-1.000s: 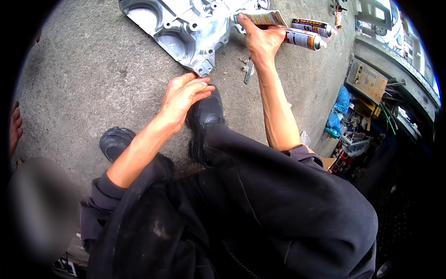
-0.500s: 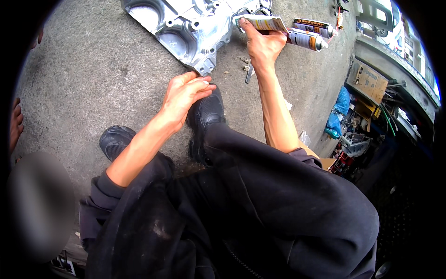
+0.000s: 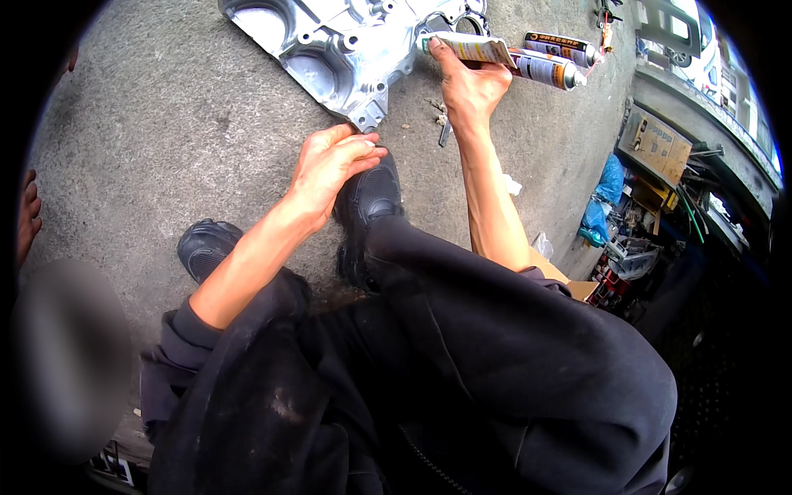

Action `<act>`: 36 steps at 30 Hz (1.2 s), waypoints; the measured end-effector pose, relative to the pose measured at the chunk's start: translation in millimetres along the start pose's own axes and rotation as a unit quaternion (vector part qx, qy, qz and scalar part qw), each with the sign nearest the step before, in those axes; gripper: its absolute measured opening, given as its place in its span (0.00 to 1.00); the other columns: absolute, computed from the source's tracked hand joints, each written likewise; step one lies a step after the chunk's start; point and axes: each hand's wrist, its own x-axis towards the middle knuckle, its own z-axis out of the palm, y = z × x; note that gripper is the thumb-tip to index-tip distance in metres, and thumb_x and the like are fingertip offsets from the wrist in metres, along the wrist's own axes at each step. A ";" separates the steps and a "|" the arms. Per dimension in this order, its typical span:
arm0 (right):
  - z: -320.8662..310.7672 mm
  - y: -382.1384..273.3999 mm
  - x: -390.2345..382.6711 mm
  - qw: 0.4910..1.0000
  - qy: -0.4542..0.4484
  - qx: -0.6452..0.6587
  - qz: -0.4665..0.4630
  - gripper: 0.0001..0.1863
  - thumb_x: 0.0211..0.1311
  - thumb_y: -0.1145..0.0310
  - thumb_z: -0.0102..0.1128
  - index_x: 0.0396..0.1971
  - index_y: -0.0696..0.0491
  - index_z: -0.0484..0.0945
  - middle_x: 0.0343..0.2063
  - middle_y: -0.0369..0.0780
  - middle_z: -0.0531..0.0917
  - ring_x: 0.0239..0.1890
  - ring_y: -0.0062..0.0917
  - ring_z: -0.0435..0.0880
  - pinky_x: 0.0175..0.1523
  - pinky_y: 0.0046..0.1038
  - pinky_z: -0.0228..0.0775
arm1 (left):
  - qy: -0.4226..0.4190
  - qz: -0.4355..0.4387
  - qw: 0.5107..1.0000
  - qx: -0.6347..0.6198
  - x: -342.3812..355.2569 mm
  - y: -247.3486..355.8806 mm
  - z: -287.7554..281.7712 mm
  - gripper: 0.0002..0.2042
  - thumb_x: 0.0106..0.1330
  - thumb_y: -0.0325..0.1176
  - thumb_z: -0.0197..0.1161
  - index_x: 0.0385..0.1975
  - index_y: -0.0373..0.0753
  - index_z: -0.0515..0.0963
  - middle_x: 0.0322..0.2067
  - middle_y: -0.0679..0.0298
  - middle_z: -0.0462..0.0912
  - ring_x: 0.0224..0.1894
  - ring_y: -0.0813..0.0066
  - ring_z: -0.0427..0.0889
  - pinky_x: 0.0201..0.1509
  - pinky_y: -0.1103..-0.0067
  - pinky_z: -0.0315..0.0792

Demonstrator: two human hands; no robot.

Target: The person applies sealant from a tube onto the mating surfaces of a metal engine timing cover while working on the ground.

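A silver cast-metal engine cover (image 3: pixel 330 62) with round openings and bolt holes lies at the top of the view. My left hand (image 3: pixel 334 165) is at its near corner, fingers bent and closed round the tip just above my right shoe. Farther off and to the right, my right hand (image 3: pixel 474 91) grips a flattened white squeeze tube (image 3: pixel 474 47) with coloured print. The thumb lies on top of the tube, over the right edge of the cover. The tube's tip is hard to make out.
Two spray cans (image 3: pixel 549 68) lie beside my right hand. A small flat metal tool (image 3: pixel 445 134) rests on the concrete ground (image 3: pixel 181 124). To the right are a cardboard box (image 3: pixel 654 148), blue plastic bags (image 3: pixel 609 180) and piled parts. Another person's hand (image 3: pixel 30 210) shows at the left edge.
The tube and my right hand sit slightly lower in view, and the whole scene has shifted a little. Both hands keep the same hold.
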 end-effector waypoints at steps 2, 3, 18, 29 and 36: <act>-0.4 -1.9 -3.2 1.000 0.000 -0.005 0.012 0.09 0.50 0.77 0.75 0.31 0.63 0.85 0.30 0.37 0.88 0.31 0.18 0.82 0.40 0.25 0.75 | 0.001 0.000 1.000 0.001 0.0 -0.4 -0.3 0.19 0.68 0.29 0.59 0.52 0.20 0.70 0.55 0.44 0.76 0.55 0.59 0.81 0.62 0.72 0.75; -0.4 -2.0 -4.3 1.000 -0.001 -0.003 0.012 0.10 0.50 0.77 0.75 0.32 0.63 0.85 0.30 0.37 0.88 0.31 0.18 0.82 0.41 0.25 0.75 | 0.001 0.000 1.000 0.001 -0.1 -0.6 -0.4 0.19 0.68 0.29 0.59 0.53 0.20 0.70 0.55 0.44 0.76 0.55 0.59 0.81 0.62 0.72 0.75; -4.0 -2.9 -11.4 1.000 -0.007 -0.004 0.006 0.11 0.50 0.77 0.76 0.33 0.65 0.85 0.30 0.39 0.88 0.31 0.19 0.84 0.41 0.25 0.76 | -0.003 0.003 1.000 -0.006 -0.7 -0.1 0.7 0.20 0.68 0.29 0.59 0.53 0.19 0.69 0.55 0.43 0.75 0.55 0.59 0.81 0.62 0.71 0.74; -7.0 -6.7 -19.0 1.000 -0.012 -0.015 0.014 0.10 0.51 0.78 0.75 0.33 0.64 0.86 0.30 0.38 0.88 0.32 0.19 0.83 0.40 0.24 0.75 | -0.002 0.002 1.000 -0.003 -1.2 1.6 1.9 0.20 0.68 0.29 0.59 0.54 0.19 0.69 0.55 0.43 0.75 0.55 0.58 0.81 0.63 0.71 0.74; -6.1 -12.2 -23.4 0.999 -0.006 -0.002 0.031 0.10 0.51 0.77 0.75 0.33 0.63 0.85 0.30 0.39 0.88 0.31 0.19 0.83 0.40 0.25 0.75 | -0.004 0.004 1.000 0.001 -1.2 1.8 2.2 0.22 0.69 0.29 0.58 0.56 0.18 0.68 0.56 0.43 0.75 0.56 0.58 0.81 0.64 0.70 0.74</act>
